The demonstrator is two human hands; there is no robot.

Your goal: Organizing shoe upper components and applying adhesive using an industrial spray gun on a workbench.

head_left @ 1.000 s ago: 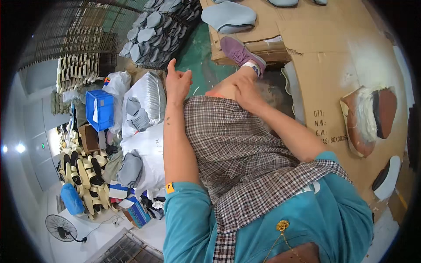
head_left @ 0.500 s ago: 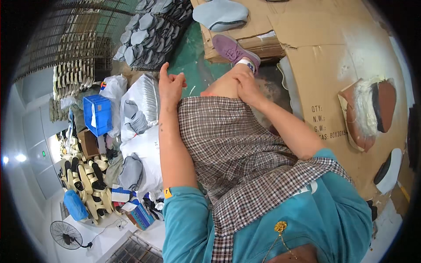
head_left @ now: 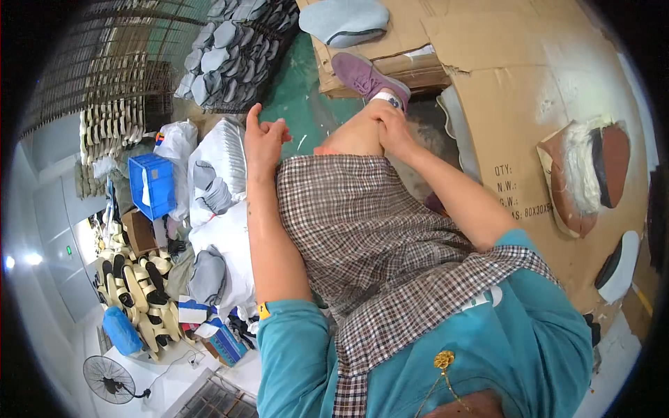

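Observation:
My left hand (head_left: 263, 145) is raised left of my apron-covered lap, its index finger stretched out and its thumb apart. Nothing can be made out in it. Its other fingers are partly hidden. My right hand (head_left: 395, 132) lies on my bare lower leg (head_left: 354, 134) just above the ankle, with bent fingers curled against the skin. Beyond it is my purple shoe (head_left: 361, 75) with a white sock edge. A checked apron (head_left: 348, 216) covers my thighs.
To the right, brown cardboard (head_left: 516, 104) bears a brown-and-white shoe-part piece (head_left: 582, 174) and a white-and-black sole (head_left: 619, 268). A grey shape (head_left: 345, 21) lies at the top. Left are white sacks (head_left: 219, 160), a blue crate (head_left: 152, 184), cream slippers (head_left: 139, 285) and a fan (head_left: 109, 380).
The view has shifted slightly. My left hand appears a little farther left and lower, with the same finger pose. My right hand stays on my lower leg.

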